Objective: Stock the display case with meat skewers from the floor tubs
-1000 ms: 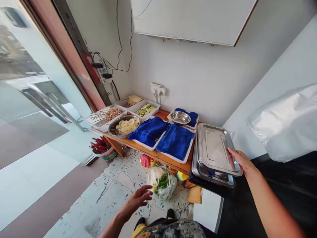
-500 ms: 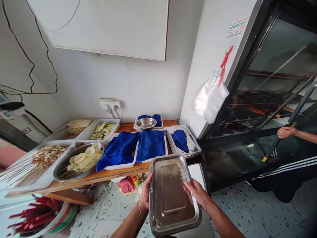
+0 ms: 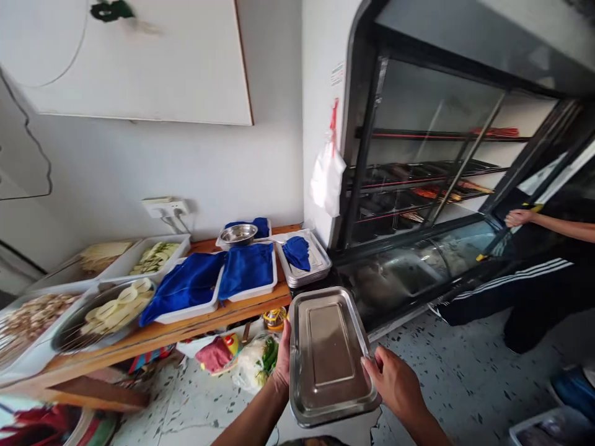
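Note:
A rectangular stainless steel tray (image 3: 330,356) is held level in front of me, bottom side up, over the speckled floor. My left hand (image 3: 282,362) grips its left long edge and my right hand (image 3: 395,385) grips its right long edge, both closed on the rim. Behind it, a stack of similar steel trays (image 3: 307,267) with a blue cloth (image 3: 296,252) on top sits at the right end of a wooden table (image 3: 153,337).
The table carries white trays under blue cloths (image 3: 209,280), a steel bowl (image 3: 238,234), sliced vegetables (image 3: 111,310) and skewers. Bags of produce (image 3: 253,365) lie on the floor beneath. A glass display fridge (image 3: 432,204) stands at right, where another person (image 3: 548,260) holds its door.
My right hand lifted the top tray off the stack, my left hand joined it, and I now hold it in both hands. My view has swung right toward the display fridge.

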Available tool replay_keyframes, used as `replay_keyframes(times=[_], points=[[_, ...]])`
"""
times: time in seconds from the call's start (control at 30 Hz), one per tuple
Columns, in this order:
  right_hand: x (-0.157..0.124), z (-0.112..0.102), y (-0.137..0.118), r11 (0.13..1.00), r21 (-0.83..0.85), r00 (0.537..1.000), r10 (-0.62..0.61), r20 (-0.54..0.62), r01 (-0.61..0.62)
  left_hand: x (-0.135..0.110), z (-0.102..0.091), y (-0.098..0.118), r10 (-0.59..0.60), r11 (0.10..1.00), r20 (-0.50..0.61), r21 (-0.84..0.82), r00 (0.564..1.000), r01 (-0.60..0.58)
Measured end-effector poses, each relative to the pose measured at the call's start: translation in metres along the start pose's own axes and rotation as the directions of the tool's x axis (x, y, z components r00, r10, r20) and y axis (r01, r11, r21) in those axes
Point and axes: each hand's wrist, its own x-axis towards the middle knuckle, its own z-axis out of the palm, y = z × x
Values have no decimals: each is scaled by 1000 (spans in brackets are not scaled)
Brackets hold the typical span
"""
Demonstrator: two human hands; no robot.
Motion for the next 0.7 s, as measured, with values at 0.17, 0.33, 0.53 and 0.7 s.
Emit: replay_keyframes(times=[0.17,0.33,0.53,0.7], points=[[-30,-53,62,998,-47,998,47,-45,-49,24,45,-65,-94,993,-38,70,995,96],[-35,-89,115,962,214,984,178,-30,-167,53,75,-110,-134,980,-98,135,986,146],[-27,-110,166,576,808,988,144,46,-122,120,96,-145,-148,969,-18,196,989,149],[0,-116,214,425,874,966,207,158,-234,213,120,-162,-236,968,90,108,968,226]])
